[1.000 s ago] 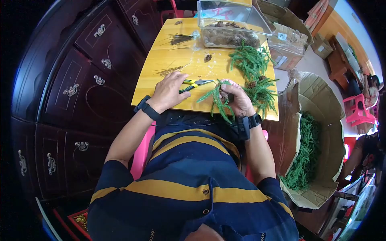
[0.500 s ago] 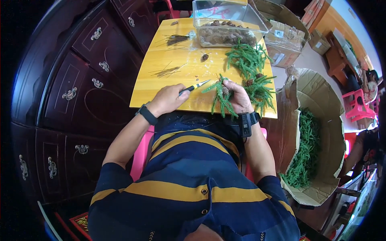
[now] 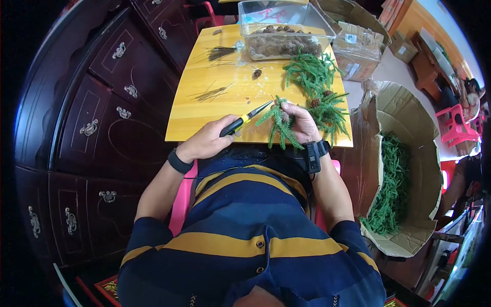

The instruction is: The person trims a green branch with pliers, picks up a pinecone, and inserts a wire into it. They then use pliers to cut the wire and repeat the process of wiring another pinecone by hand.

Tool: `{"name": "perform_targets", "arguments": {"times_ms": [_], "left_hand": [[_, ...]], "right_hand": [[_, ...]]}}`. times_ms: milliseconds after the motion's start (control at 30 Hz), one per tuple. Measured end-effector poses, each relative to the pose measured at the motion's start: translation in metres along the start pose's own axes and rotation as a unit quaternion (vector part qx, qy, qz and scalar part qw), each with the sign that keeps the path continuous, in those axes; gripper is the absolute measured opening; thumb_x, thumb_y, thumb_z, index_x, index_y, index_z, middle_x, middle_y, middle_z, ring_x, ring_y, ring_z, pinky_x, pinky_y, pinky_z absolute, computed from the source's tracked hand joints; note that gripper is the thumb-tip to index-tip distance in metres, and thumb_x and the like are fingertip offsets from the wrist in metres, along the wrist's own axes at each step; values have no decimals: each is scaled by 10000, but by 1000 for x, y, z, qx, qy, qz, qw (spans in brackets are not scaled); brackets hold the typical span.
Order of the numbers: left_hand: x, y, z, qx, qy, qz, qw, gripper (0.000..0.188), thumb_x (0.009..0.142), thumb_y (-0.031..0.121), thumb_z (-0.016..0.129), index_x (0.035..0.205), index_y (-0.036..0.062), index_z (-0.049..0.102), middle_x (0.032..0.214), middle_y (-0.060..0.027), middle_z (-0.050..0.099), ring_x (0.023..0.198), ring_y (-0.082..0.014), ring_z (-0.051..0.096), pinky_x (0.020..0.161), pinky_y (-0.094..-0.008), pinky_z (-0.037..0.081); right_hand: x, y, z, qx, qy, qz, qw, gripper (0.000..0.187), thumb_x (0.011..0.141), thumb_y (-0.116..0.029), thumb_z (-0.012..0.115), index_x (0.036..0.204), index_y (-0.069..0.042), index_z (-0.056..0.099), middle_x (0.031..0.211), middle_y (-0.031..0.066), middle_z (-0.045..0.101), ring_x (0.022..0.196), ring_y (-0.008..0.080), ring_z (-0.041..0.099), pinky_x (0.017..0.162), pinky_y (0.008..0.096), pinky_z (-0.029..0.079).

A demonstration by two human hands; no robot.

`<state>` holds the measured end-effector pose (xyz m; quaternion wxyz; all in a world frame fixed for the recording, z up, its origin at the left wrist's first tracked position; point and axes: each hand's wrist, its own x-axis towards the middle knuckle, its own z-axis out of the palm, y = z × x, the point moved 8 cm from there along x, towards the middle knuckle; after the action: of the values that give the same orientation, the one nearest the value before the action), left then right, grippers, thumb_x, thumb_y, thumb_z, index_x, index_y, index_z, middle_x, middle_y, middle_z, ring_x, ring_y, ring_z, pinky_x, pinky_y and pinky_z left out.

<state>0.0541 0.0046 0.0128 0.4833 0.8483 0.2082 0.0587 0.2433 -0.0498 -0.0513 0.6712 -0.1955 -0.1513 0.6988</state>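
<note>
In my left hand are long-nosed pliers with black and yellow handles; my fingers are closed round them. Their tips point up and right, right beside the top of an artificial pine sprig. My right hand pinches that green sprig near its top, over the table's front edge. A brown pine cone sits among its needles, partly behind my thumb. Whether the plier tips touch a wire there, I cannot tell. Another sprig with pine cones lies just right of my right hand.
On the yellow table lie loose thin wires, a wire bundle, a single pine cone and green sprigs. A clear bin of pine cones stands behind. Right: a cardboard box of greenery. Left: dark cabinets.
My left hand has brought the pliers up and right, closer to the sprig's top, and their tips now angle more steeply. My right hand keeps hold of the sprig almost unmoved.
</note>
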Motion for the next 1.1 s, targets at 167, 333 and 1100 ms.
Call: {"name": "perform_targets", "arguments": {"times_ms": [167,333,1100], "left_hand": [[-4,23,-5,173,90,108,975,611,808,-34,553,1407,34,458,1212,-208,607,1182,-380,575,1036,-438,443],[-4,25,-6,217,95,76,969,642,789,-42,570,1415,44,454,1301,-230,565,1228,-406,535,1048,-455,430],[-12,25,-1,182,154,27,971,426,880,2,543,1304,47,534,1018,-240,646,977,-430,637,828,-457,496]], "right_hand": [[0,-1,3,20,-35,6,999,233,919,-98,677,1127,-8,619,928,32,662,758,104,606,712,253,525],[-2,-1,7,12,-32,6,999,239,920,-96,677,1137,-16,616,900,19,652,738,100,592,701,247,515],[-19,-33,36,-623,129,-367,679,141,861,-61,715,991,-96,671,929,47,708,835,165,679,700,295,502]]}}
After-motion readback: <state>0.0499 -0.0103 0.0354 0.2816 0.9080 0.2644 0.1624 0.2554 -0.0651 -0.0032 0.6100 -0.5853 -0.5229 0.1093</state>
